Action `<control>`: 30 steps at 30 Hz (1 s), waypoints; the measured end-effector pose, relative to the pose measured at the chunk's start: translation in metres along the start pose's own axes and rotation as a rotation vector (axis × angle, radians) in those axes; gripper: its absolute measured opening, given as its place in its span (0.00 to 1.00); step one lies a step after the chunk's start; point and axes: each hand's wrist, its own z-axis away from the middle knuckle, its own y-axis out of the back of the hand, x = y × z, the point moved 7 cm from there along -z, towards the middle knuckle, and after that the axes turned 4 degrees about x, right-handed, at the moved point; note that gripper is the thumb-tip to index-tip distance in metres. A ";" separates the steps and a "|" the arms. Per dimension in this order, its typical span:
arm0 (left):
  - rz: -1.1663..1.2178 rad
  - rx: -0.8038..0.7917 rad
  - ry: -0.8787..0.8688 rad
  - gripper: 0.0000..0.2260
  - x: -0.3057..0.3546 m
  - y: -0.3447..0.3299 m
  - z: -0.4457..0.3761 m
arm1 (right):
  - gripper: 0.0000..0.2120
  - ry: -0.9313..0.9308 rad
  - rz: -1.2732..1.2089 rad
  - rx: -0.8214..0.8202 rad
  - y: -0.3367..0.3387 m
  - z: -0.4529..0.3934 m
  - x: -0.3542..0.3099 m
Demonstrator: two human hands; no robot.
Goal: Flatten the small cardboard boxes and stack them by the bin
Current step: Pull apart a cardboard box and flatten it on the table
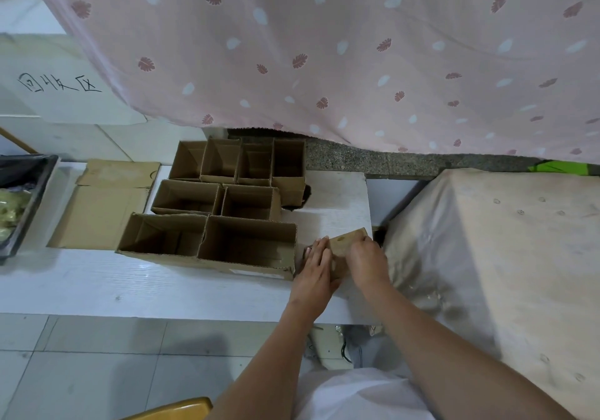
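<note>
We are holding a small cardboard box between our two hands at the right end of the white table, close to its right edge. Its long axis is running from near-left to far-right, so its far corner is pointing up and to the right, toward the plastic-covered furniture. It is looking plain brown, with one small dark oval mark on the upper face, and it is appearing pressed low rather than standing open; how flat it is we cannot tell, because the hands are hiding much of it.

The left hand is lying on the left part of the box with fingers straight and together, pressing down. The right hand is covering the right part with fingers curled over the edge, gripping it. The box is showing only in the gap between the hands and beyond the fingertips.

Just beside the left hand, eight open boxes are standing upright in three rows, touching one another. Left of them a flattened sheet of cardboard is lying on the table, near a dark bin at the left edge. A pink patterned curtain is hanging behind.
</note>
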 end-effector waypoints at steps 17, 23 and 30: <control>0.034 0.023 0.009 0.28 -0.003 -0.003 0.000 | 0.08 0.100 0.021 -0.050 0.004 0.003 -0.022; 0.027 0.019 -0.006 0.26 -0.002 -0.002 0.000 | 0.11 0.091 0.064 -0.122 -0.007 -0.006 -0.022; 0.024 -0.030 0.027 0.25 -0.005 -0.001 0.001 | 0.10 0.022 0.014 -0.056 0.015 -0.030 0.002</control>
